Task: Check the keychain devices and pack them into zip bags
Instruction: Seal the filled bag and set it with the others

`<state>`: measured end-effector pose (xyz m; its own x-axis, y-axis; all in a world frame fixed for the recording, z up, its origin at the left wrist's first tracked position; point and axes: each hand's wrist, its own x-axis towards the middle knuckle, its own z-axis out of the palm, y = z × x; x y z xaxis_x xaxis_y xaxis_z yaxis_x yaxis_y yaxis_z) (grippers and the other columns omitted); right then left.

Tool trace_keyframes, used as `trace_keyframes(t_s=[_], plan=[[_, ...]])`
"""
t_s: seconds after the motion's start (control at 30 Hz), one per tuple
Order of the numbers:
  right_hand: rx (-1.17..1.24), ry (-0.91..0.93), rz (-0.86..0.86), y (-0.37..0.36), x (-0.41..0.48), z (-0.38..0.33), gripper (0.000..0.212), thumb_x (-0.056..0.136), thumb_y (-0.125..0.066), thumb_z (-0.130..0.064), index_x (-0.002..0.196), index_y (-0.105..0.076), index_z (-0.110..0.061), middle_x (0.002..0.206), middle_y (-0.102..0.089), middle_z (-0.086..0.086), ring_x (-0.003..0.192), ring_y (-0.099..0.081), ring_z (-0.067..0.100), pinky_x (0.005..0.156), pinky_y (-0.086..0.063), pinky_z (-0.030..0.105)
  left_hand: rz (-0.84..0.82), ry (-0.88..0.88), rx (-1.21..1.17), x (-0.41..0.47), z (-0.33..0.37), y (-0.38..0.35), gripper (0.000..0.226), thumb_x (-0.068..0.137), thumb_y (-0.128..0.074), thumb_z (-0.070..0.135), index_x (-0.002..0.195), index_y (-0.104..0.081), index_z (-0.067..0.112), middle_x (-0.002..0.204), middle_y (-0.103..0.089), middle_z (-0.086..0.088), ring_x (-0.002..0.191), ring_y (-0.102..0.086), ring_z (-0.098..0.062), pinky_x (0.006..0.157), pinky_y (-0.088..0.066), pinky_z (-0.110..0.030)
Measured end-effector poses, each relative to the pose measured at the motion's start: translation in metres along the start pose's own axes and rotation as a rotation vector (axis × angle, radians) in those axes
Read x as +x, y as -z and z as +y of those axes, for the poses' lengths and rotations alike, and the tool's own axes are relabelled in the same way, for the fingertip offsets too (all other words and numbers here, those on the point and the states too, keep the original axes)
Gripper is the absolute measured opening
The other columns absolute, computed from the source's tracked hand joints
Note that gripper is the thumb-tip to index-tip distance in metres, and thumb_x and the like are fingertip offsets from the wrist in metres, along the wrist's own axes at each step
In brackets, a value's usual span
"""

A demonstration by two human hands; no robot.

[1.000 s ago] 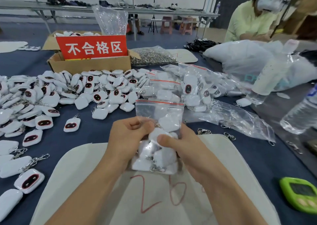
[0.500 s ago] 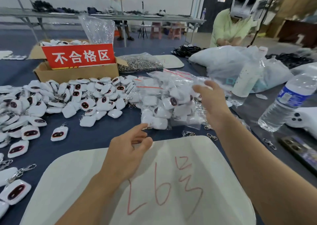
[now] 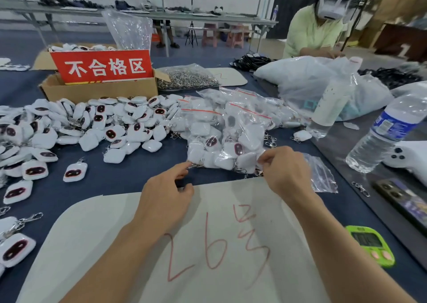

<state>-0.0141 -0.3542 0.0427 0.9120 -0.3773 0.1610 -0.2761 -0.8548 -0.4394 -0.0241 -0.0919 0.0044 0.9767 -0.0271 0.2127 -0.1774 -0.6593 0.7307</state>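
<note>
My right hand [image 3: 285, 172] hovers at the near edge of a heap of filled zip bags [image 3: 221, 136] and pinches the corner of an empty clear zip bag [image 3: 322, 179] that trails to its right. My left hand [image 3: 167, 195] is over the far edge of the white mat [image 3: 104, 245]. Its fingers are loosely bent, and the index tip reaches the lower left corner of the nearest filled bag; it holds nothing. Loose white keychain devices [image 3: 97, 127] with dark faces are heaped on the blue table to the left.
A cardboard box [image 3: 101, 90] with a red sign stands at the back left, with a bag of metal clasps [image 3: 187, 78] beside it. On the right are a water bottle [image 3: 388, 131], a white bottle [image 3: 330, 104] and a green timer [image 3: 369, 245]. Another person [image 3: 316, 27] sits across the table.
The filled bag held in both hands a second ago now lies on the heap. My right hand has come back from the heap and pinched an empty bag; my left hand has moved forward.
</note>
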Motion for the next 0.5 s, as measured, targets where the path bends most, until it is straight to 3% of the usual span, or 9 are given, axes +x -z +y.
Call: trace_keyframes(t_s=[0.1, 0.23, 0.33, 0.43, 0.5], plan=[[0.163, -0.06, -0.028, 0.014, -0.01, -0.009, 0.03, 0.085, -0.06, -0.009, 0.07, -0.072, -0.032, 0.079, -0.077, -0.004, 0.087, -0.067, 0.026, 0.075, -0.055, 0.034, 0.004, 0.015, -0.018, 0.0, 0.001, 0.001, 0.049, 0.087, -0.069, 0.016, 0.129, -0.067, 0.041, 0.104, -0.067, 0.03, 0.101, -0.065, 0.01, 0.083, -0.034, 0.003], [0.896, -0.092, -0.216, 0.03, -0.039, -0.035, 0.031, 0.084, -0.064, 0.01, 0.068, -0.073, -0.016, 0.066, -0.073, 0.004, 0.059, -0.062, 0.017, 0.065, -0.05, 0.026, -0.001, -0.003, -0.173, -0.002, 0.006, 0.004, 0.047, 0.083, -0.074, 0.017, 0.121, -0.071, 0.042, 0.105, -0.071, 0.03, 0.1, -0.064, 0.016, 0.087, -0.044, 0.0], [1.454, -0.129, -0.451, 0.032, -0.053, -0.064, 0.028, 0.091, -0.054, 0.013, 0.079, -0.064, -0.009, 0.071, -0.069, 0.008, 0.058, -0.062, 0.017, 0.059, -0.054, 0.022, -0.127, 0.0, -0.436, -0.002, 0.013, 0.01, 0.046, 0.076, -0.078, 0.032, 0.12, -0.07, 0.045, 0.117, -0.073, 0.025, 0.113, -0.066, 0.005, 0.098, -0.051, -0.021], [1.931, -0.276, -0.66, 0.02, -0.051, -0.087, 0.018, 0.085, -0.053, 0.005, 0.08, -0.057, -0.012, 0.071, -0.066, 0.003, 0.057, -0.061, 0.014, 0.069, -0.053, 0.029, -0.32, 0.112, -0.787, 0.003, 0.014, 0.016, 0.067, 0.074, -0.079, 0.037, 0.138, -0.063, 0.026, 0.134, -0.07, 0.003, 0.129, -0.063, -0.019, 0.11, -0.047, -0.041], [2.165, -0.42, -0.725, 0.008, -0.045, -0.097, 0.012, 0.082, -0.056, -0.002, 0.077, -0.062, -0.011, 0.073, -0.068, 0.002, 0.067, -0.064, 0.012, 0.091, -0.054, 0.031, -0.42, 0.187, -0.938, 0.005, 0.011, 0.023, 0.06, 0.08, -0.078, 0.034, 0.136, -0.065, 0.018, 0.131, -0.071, -0.01, 0.124, -0.065, -0.032, 0.107, -0.051, -0.044]])
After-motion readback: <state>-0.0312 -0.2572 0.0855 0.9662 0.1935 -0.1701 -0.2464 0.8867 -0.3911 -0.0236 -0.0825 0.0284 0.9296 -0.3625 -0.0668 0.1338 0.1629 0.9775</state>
